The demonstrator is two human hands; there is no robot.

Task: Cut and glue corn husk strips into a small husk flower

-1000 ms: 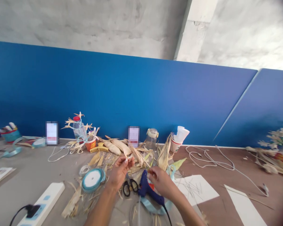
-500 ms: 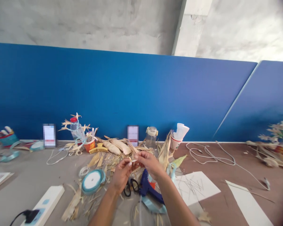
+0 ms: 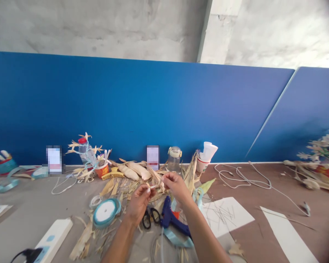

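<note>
My left hand (image 3: pixel 138 204) is closed in a pinch on a small pale piece of corn husk (image 3: pixel 151 187) that pokes out past the fingertips. Just to the right and slightly higher, my right hand (image 3: pixel 178 187) has its fingers pressed together; what they hold, if anything, is too small to make out. Below the hands lie black-handled scissors (image 3: pixel 151 218) and a dark blue glue gun (image 3: pixel 168 217) with a red part. Loose husk scraps (image 3: pixel 126 188) spread behind and around the hands.
A blue ribbon roll (image 3: pixel 105 213) and a tape roll (image 3: pixel 95 201) lie left. A power strip (image 3: pixel 55 237) is at front left. Thin sticks rest on white paper (image 3: pixel 241 215) at right. Along the partition stand a phone (image 3: pixel 152 157), a clear jar (image 3: pixel 174 159) and a paper cup (image 3: pixel 203 165).
My right hand came up and left from beside the glue gun to meet the left fingertips, then drew slightly apart to the right. The left hand keeps its pinch. The view shifted slightly.
</note>
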